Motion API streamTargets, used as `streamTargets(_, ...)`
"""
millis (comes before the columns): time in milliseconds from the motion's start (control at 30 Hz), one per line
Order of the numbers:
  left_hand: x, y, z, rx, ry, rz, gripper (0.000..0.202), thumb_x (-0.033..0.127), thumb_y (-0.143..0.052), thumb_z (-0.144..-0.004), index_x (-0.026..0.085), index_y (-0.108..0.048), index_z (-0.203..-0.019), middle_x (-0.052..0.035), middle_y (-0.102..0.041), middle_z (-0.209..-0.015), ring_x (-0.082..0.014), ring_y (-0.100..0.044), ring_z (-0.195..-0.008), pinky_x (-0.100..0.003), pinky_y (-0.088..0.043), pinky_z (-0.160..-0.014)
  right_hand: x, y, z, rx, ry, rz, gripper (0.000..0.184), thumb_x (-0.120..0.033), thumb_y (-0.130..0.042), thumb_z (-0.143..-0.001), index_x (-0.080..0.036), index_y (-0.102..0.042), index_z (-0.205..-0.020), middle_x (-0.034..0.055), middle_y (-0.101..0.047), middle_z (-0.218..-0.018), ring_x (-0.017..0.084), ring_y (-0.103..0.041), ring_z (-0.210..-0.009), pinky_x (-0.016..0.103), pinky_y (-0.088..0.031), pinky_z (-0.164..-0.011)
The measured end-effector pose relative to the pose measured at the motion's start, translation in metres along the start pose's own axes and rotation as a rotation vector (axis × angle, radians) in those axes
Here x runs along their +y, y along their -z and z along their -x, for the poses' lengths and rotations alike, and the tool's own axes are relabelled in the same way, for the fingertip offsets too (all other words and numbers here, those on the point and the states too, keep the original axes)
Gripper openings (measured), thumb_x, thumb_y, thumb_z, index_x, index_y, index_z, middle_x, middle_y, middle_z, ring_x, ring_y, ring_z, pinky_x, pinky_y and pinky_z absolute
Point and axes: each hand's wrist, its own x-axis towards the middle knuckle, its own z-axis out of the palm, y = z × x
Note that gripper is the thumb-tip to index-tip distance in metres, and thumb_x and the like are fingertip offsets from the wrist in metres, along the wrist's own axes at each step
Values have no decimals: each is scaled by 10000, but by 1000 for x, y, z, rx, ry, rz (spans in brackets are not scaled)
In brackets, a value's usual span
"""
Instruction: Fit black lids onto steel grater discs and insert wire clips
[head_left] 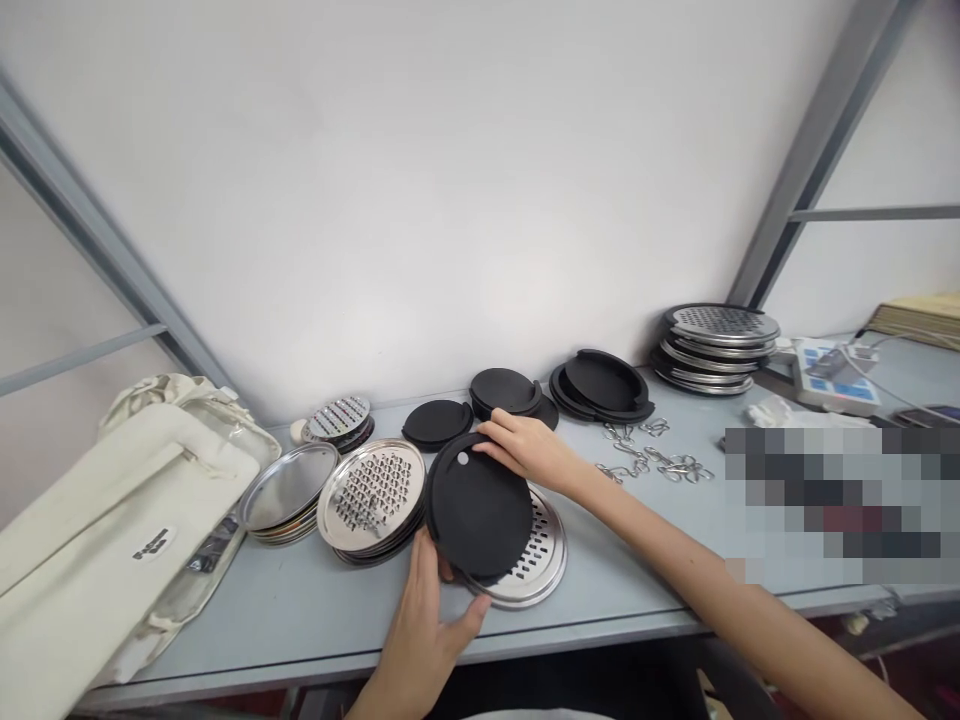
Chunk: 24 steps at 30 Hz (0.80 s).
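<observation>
A round black lid (476,510) is tilted over a round steel grater disc (536,560) on the grey table (300,620). My left hand (427,625) grips the lid's near edge, fingers curled behind it. My right hand (525,447) holds the lid's far top edge, fingers closed over the rim. The grater disc lies partly under the lid, its slots showing at the lower right.
Left of the lid sit a stack of grater discs (371,495) and plain steel discs (289,487), beside a cream bag (112,520). Behind are black lids (437,422), more black lids (600,385), a disc stack (716,345), and metal hooks (652,460).
</observation>
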Motion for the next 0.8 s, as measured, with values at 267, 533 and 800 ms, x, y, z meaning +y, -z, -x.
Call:
streamTargets(267, -7, 8, 2, -50, 248, 82, 430, 510, -594, -779, 140, -682, -978, -120, -685, -974, -287, -629, -939, -382, -518, -844, -23, -5, 2, -109, -66, -436, 330, -464, -424, -979, -187, -598, -1016, 34, -587, -898, 135, -566, -701, 238, -433, -646)
streamTargets(533, -8, 12, -6, -48, 448, 108, 504, 635, -554, -760, 136, -624, -748, -42, -607, -654, -222, -593, -664, -346, -503, -686, 14, 7, 8, -552, -442, -567, 307, -380, -401, -966, -168, -614, -904, 52, -678, -790, 191, -627, -748, 277, -454, -678)
streamTargets(800, -4, 14, -3, -169, 403, 30, 443, 569, -528, -826, 142, -627, -760, -58, -631, -791, -232, -582, -808, -339, -474, -758, 27, 17, 19, -742, -455, -670, 320, -262, -567, -793, -216, -671, -1093, 38, -722, -893, 200, -662, -787, 275, -499, -680)
